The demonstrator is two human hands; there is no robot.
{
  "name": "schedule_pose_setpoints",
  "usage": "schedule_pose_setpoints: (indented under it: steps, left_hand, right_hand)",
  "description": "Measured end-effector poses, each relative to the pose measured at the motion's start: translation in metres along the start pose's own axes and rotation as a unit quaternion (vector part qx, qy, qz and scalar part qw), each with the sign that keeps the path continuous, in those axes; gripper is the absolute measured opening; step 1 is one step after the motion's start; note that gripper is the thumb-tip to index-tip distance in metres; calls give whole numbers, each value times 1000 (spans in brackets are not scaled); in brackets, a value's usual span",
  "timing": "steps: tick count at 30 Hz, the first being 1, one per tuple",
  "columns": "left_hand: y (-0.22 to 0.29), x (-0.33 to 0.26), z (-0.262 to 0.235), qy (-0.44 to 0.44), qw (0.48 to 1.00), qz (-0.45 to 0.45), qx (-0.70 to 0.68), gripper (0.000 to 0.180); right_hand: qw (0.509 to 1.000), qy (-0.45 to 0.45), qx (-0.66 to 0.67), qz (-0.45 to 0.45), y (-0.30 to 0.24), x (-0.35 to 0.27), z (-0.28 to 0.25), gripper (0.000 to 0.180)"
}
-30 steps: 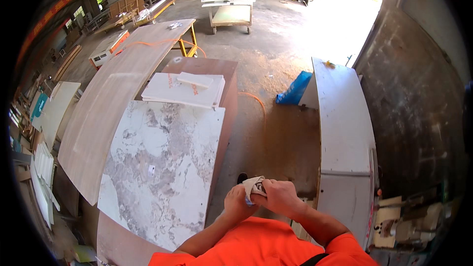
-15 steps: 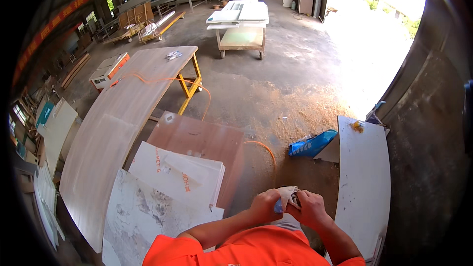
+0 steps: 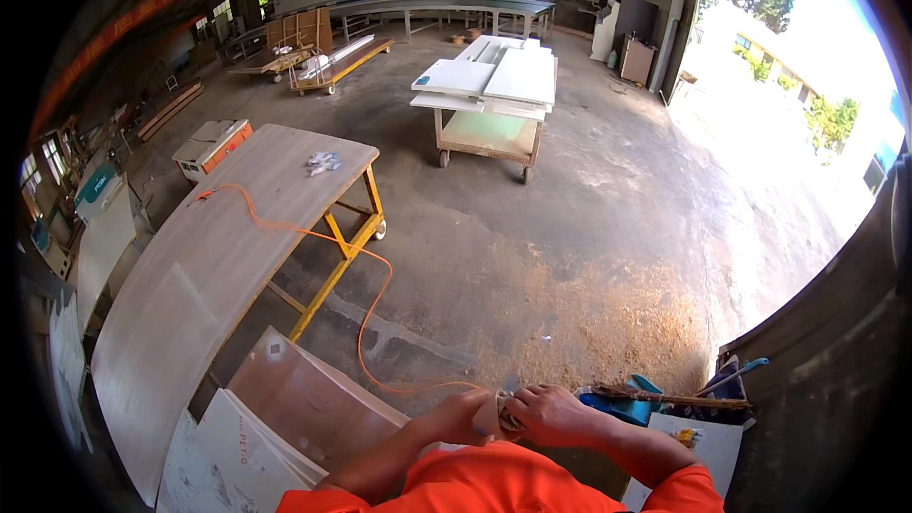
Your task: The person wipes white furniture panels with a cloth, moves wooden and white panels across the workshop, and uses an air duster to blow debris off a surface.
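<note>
Dusty workshop floor (image 3: 589, 256), long counter (image 3: 218, 266) at left. Both hands, left (image 3: 464, 416) and right (image 3: 551, 413), fingers clenched on a small pale cloth (image 3: 496, 412) at chest. Nothing wiped or laid down yet.

View raised from marbled panels toward distant trolley (image 3: 489, 100).

Long board (image 3: 204, 266): pale wood, smooth, matt, on a yellow painted metal frame (image 3: 344, 233). Orange cable (image 3: 366, 309): plastic sheath. Floor (image 3: 589, 228): rough concrete w/ sawdust patches. Brown panel (image 3: 304, 399): smooth, slight sheen. White slabs (image 3: 237, 451): stone-look, matt. Small item (image 3: 494, 411) betw. both hands looks like pale cloth or paper; can't tell which.
</note>
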State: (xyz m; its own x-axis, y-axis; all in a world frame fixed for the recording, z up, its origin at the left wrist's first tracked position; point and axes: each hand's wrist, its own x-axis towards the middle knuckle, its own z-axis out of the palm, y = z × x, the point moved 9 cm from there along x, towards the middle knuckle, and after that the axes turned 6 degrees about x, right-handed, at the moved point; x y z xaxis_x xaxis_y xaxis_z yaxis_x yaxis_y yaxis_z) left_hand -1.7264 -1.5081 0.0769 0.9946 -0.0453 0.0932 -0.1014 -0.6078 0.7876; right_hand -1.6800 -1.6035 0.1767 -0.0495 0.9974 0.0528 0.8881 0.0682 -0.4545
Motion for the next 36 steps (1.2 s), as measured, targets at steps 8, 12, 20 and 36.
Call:
schedule_pose_setpoints:
  steps: [8,12,20,36]
  left_hand:
    - [-128,154,-146,71,993,-89,-22,50]
    - [-173,226,-234,161,974,-123,101,52]
    - [-307,356,-364,154,969,-143,127,59]
    - [-521,370,-563,445,782,-434,29,65]
  right_hand:
    - [991,40,-41,-120,167,189,-85,31]
    - [998,-21,-35,54,267,280,-124,40]
    - [992,36,8,-123,407,454,-174,40]
    - [971,-232,17,-46,659,955,-80,54]
